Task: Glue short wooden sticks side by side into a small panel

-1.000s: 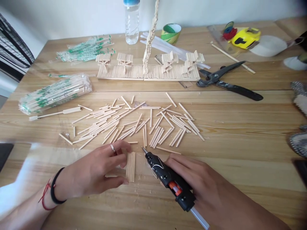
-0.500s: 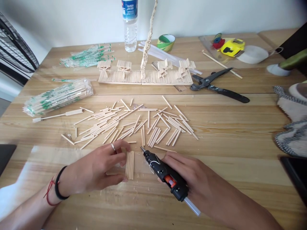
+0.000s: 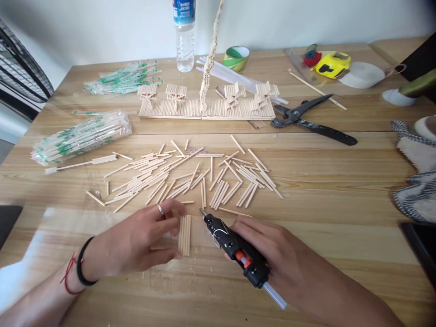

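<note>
A small panel of wooden sticks [image 3: 185,235] lies flat on the table, its sticks side by side. My left hand [image 3: 143,238] steadies it, a finger by the upper end and the thumb at the lower left corner. In my right hand [image 3: 262,240] is a black glue gun [image 3: 235,243], with a clear glue stick [image 3: 275,295] poking out of its back. The nozzle points up and left, a little to the right of the panel and apart from it. Beyond both hands, many loose cut sticks [image 3: 150,177] are scattered.
Farther back stands a stick model [image 3: 170,110] with a tall, thin column. Pliers [image 3: 306,119], a yellow tape measure [image 3: 332,65] and a roll of tape [image 3: 236,58] lie to its right. Bagged sticks [image 3: 83,136] and a water bottle [image 3: 185,41] are also there.
The view has shifted very slightly. Both hands, the glue gun and the stick panel hold practically the same positions.
</note>
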`<state>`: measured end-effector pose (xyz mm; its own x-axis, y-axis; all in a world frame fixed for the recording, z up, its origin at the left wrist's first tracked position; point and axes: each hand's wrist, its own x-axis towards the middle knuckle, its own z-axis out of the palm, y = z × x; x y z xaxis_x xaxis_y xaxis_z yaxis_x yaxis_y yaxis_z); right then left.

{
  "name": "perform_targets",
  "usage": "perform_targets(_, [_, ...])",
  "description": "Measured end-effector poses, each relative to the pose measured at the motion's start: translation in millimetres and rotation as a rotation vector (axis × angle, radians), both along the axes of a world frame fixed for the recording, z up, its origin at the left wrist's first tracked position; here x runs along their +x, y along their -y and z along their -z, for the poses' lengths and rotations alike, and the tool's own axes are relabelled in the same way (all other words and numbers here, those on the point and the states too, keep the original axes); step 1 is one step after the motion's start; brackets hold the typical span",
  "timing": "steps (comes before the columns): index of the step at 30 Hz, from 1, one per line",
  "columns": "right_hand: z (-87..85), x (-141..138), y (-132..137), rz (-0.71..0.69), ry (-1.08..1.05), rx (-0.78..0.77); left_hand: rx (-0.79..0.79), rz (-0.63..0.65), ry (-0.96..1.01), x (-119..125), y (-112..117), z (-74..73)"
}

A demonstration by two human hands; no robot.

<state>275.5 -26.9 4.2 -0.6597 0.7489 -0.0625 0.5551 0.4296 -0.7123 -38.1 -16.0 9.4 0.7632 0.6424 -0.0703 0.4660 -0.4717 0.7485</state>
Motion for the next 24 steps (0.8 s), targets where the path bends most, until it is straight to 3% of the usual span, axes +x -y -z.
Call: perform_targets(24, [2.5,0.0,3.1,-0.009,0.022,0.022,0.006,0.002,-0.007,2.1,-1.4,-2.8])
